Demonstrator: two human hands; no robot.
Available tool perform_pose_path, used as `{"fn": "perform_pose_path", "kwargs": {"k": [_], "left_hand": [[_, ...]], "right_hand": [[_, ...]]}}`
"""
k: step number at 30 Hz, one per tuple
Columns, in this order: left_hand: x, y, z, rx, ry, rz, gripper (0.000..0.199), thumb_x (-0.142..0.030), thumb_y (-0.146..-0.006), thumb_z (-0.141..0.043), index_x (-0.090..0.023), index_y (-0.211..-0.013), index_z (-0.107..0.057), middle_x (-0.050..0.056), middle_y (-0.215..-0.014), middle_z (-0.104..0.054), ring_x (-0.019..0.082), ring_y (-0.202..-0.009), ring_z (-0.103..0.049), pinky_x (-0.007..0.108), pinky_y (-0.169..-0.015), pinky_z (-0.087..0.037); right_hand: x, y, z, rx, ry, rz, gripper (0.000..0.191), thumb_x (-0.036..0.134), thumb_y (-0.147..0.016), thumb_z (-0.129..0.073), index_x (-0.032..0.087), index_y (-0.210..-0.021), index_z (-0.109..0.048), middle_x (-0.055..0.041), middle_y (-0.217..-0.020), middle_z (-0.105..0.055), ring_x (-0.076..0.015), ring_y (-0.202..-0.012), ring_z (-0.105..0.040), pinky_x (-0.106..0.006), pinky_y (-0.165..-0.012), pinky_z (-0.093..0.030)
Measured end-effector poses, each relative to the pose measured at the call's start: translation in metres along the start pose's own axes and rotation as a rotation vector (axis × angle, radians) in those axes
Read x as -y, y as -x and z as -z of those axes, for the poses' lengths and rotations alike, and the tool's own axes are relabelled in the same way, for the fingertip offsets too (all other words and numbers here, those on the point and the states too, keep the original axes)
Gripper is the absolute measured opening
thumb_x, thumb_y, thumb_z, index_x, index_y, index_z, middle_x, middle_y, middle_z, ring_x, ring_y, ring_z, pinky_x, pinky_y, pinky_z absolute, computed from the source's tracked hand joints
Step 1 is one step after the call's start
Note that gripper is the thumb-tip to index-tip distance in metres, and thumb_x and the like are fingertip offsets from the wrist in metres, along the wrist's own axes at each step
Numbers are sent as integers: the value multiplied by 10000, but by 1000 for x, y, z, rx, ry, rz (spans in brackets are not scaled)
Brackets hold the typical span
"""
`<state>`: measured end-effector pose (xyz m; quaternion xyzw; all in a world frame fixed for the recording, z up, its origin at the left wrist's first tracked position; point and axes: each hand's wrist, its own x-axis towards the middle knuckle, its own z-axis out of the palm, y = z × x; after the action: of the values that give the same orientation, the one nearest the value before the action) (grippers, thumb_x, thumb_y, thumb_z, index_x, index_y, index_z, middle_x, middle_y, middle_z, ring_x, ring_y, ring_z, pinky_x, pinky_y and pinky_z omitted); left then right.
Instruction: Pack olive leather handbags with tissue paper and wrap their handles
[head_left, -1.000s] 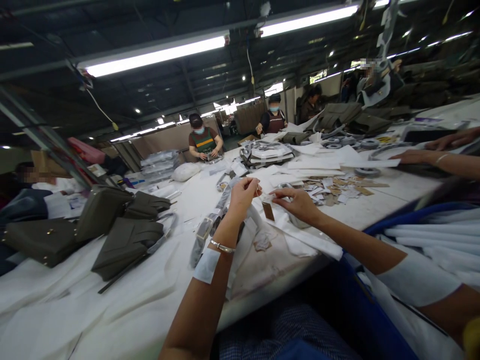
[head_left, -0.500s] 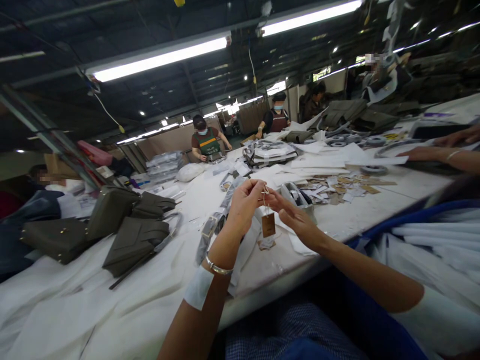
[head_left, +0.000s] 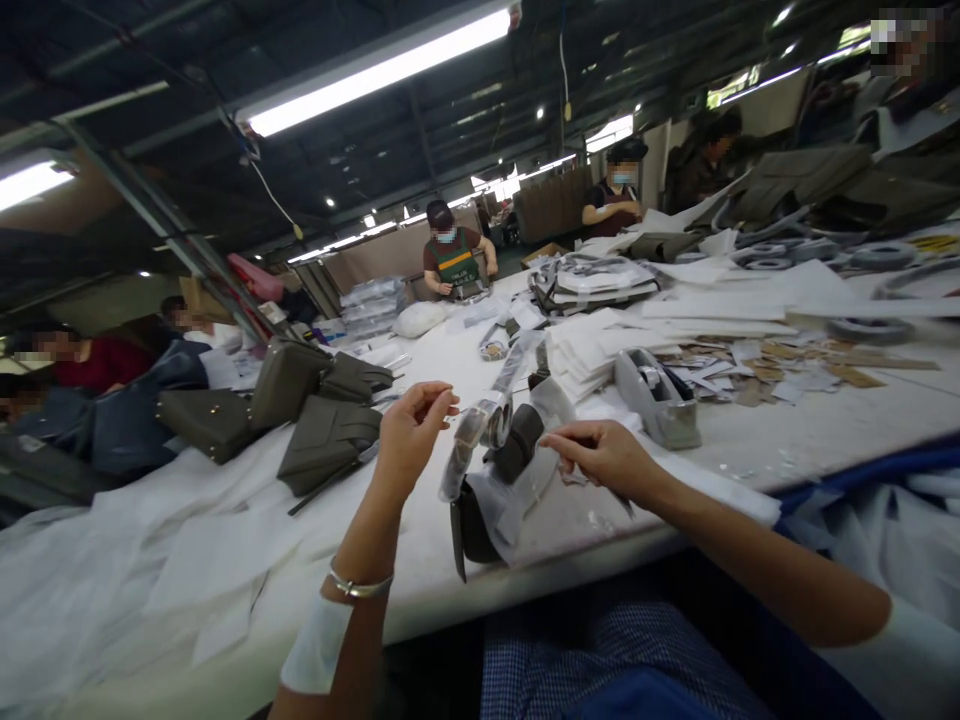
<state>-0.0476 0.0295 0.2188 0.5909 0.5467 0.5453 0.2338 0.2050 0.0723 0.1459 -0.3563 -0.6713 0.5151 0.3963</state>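
Raised over the white table (head_left: 720, 440), my left hand (head_left: 414, 432) has its fingertips pinched together; whatever lies between them is too small to make out. My right hand (head_left: 606, 458) is also closed, thumb against fingers, beside the wrapped bag; what it holds is hidden or too small to name. Between and below both hands sits a dark bag (head_left: 474, 522) with a strap (head_left: 469, 440) covered in clear film and a white sheet (head_left: 517, 500) against it. The brown tag is not visible.
Dark olive bags (head_left: 326, 440) lie to the left. A grey open container (head_left: 656, 400) stands right of centre, near scattered paper tags (head_left: 757, 372). White sheets (head_left: 202, 560) cover the left front. Beyond the table is a masked person in a green apron (head_left: 456, 262).
My hands have moved apart, and the brown tag that hung between them is out of sight. The view has shifted left, and the wrapped bag now shows between my hands.
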Motion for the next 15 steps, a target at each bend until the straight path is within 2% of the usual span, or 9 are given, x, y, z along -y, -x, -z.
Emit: {"fn": "perform_pose_path", "kwargs": {"k": [2, 4, 6, 8, 11, 15], "left_hand": [[19, 3, 14, 104, 10, 120, 297, -414, -779, -726, -169, -945, -702, 45, -846, -711, 152, -752, -650, 209, -608, -484], [33, 7, 20, 267, 21, 215, 265, -384, -731, -764, -150, -853, -739, 51, -777, -704, 144, -676, -620, 210, -571, -457], [42, 12, 19, 396, 39, 272, 241, -344, -682, -796, -140, -805, -758, 51, -736, -698, 138, -621, -592, 220, -554, -446], [48, 15, 15, 474, 64, 305, 233, -300, -641, -814, -144, -808, -769, 34, -708, -687, 132, -599, -576, 224, -551, -438], [53, 15, 8, 502, 97, 317, 233, -264, -608, -824, -153, -807, -775, 9, -651, -663, 129, -585, -564, 227, -557, -430], [58, 14, 3, 436, 136, 311, 221, -342, -659, -804, -143, -747, -764, 19, -647, -664, 135, -600, -569, 229, -562, -427]], "right_hand": [[-2, -4, -15, 63, 73, 33, 343, 505, -827, -654, 184, -844, -776, -1, -580, -641, -57, -364, -412, -185, -343, -314], [-1, -7, -30, 94, 92, 75, 335, 494, -848, -634, 197, -877, -786, -5, -599, -658, -62, -370, -422, -191, -353, -328], [0, -11, -45, 96, 81, 103, 341, 494, -860, -624, 203, -921, -792, -5, -598, -662, -69, -372, -425, -198, -357, -336], [0, -15, -57, 77, 71, 123, 355, 499, -867, -616, 204, -955, -793, -4, -582, -657, -79, -376, -430, -204, -357, -341], [-1, -20, -68, 31, 85, 162, 362, 503, -875, -608, 202, -949, -796, -3, -574, -659, -91, -388, -446, -212, -361, -353], [0, -21, -70, 5, 157, 204, 345, 475, -909, -577, 205, -921, -790, -2, -610, -681, -91, -396, -460, -219, -374, -361]]}}
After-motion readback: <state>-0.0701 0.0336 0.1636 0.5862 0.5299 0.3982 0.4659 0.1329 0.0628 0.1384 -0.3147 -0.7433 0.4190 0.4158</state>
